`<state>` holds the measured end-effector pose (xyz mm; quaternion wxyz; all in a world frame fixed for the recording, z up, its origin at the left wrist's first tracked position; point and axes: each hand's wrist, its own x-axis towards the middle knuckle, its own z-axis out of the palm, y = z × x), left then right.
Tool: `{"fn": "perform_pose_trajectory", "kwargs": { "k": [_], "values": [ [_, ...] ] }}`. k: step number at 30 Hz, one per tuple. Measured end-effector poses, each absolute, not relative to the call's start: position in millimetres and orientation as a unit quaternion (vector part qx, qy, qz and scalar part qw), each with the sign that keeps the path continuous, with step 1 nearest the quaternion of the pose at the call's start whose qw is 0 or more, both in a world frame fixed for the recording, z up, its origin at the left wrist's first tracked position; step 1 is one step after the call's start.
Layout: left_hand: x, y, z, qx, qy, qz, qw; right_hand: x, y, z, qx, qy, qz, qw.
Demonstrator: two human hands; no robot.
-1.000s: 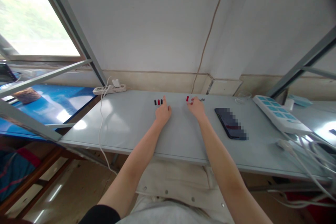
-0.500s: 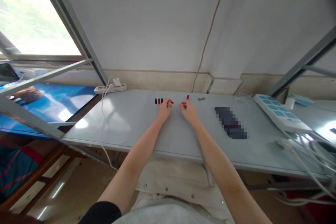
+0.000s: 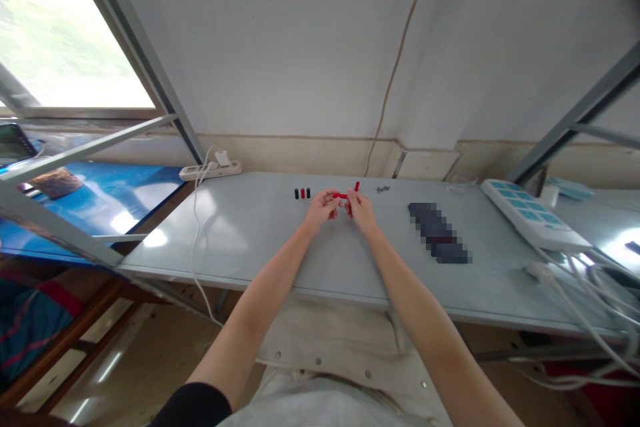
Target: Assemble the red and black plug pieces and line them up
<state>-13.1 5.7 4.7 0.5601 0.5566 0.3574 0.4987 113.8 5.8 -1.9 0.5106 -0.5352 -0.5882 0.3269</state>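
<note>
A slim red cylinder (image 3: 340,195) lies level between my two hands just over the grey table (image 3: 270,233). My left hand (image 3: 320,211) pinches its left end, and the fingers of my right hand (image 3: 361,211) are closed on its right end. Another red cylinder (image 3: 357,186) shows just behind my right fingertips; whether they touch it I cannot tell. Left of my left hand stand three short cylinders in a row: a black one (image 3: 297,193), a red one (image 3: 303,193) and another black one (image 3: 309,193). Small metallic pieces (image 3: 383,189) lie to the right of my right hand.
A pixelated dark flat object (image 3: 437,233) lies on the table at right. Beyond it are a large white-and-blue power strip (image 3: 535,213) and tangled white cables (image 3: 570,293). A smaller power strip (image 3: 211,169) sits at the back left, its cord hanging over the front edge.
My hands have come together, and my right fingers now close on the red cylinder that my left hand was holding alone. The row of short cylinders stays in place.
</note>
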Motion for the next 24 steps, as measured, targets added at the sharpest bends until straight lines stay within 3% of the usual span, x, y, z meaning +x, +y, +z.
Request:
{"fn": "perform_pose_trajectory", "kwargs": {
  "k": [16,24],
  "values": [
    [-15.6,12.4,4.9,0.456,0.403,0.606,0.513,116.1,13.6,-6.4,-0.484,-0.639,0.326,0.501],
    [-19.7,17.9,2.9,0.457,0.415,0.632,0.468,127.1,16.1,-11.7,-0.536,-0.705,0.201,0.419]
  ]
}}
